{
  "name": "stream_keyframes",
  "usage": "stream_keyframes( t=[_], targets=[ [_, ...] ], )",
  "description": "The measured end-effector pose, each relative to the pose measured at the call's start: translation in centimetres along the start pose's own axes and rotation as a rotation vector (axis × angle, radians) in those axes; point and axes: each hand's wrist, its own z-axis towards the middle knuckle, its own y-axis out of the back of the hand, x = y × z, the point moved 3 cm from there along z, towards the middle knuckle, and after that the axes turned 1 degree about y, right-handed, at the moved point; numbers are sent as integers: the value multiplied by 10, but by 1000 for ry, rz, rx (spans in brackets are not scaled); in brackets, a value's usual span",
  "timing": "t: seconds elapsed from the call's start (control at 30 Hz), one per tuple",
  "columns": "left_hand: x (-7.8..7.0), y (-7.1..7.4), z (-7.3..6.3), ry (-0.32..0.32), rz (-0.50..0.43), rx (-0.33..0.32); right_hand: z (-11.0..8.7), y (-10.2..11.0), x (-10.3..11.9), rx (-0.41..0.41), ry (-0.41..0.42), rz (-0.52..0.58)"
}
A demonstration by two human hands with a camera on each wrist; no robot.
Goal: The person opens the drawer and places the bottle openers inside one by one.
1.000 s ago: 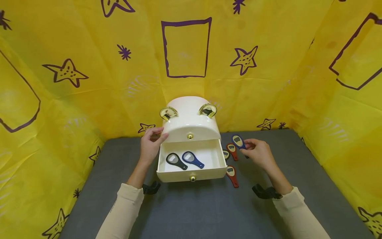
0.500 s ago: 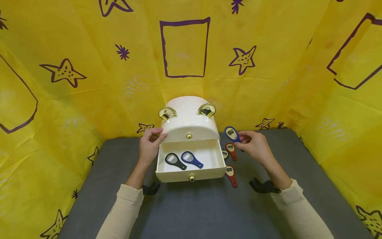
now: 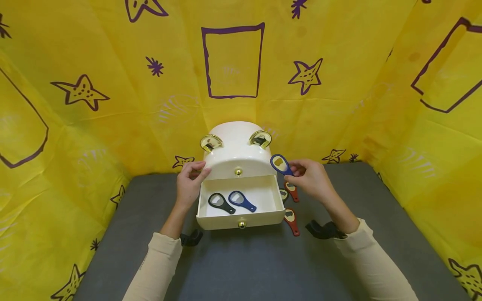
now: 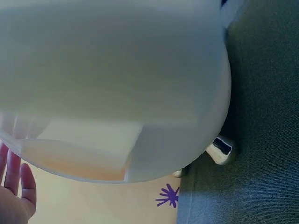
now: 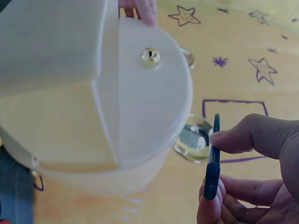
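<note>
A white box with drawers (image 3: 241,146) stands on the table, gold ear shapes on its top and its lower drawer (image 3: 263,194) pulled out. Inside that drawer lie a black bottle opener (image 3: 216,200) and a blue one. Right of the box, my right hand (image 3: 312,179) pinches another blue bottle opener (image 3: 280,164) by its handle, raised near the drawer's right side; the right wrist view shows it edge-on between thumb and fingers. My left hand (image 3: 188,186) rests on the box's upper left side, its fingers fairly straight in the left wrist view.
Beside the drawer's right wall lie a red bottle opener (image 3: 291,222), a second red one partly behind my right hand, and a dark one (image 3: 284,194) partly hidden by the drawer. Yellow patterned cloth (image 3: 169,83) surrounds the grey table (image 3: 241,267).
My right hand has moved left and slightly up with the blue bottle opener, to beside the box. The left hand has stayed on the box, and the two openers in the drawer lie still.
</note>
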Motion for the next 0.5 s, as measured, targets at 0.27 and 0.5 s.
stream_keyframes(
  t=[0.27,0.5],
  targets=[
    [-1,0,-1,-5,9,-18,2,-8,14,33,44,6],
    [0,-1,-1,0,2,-11,1,-21,25,122,83,9]
  ],
)
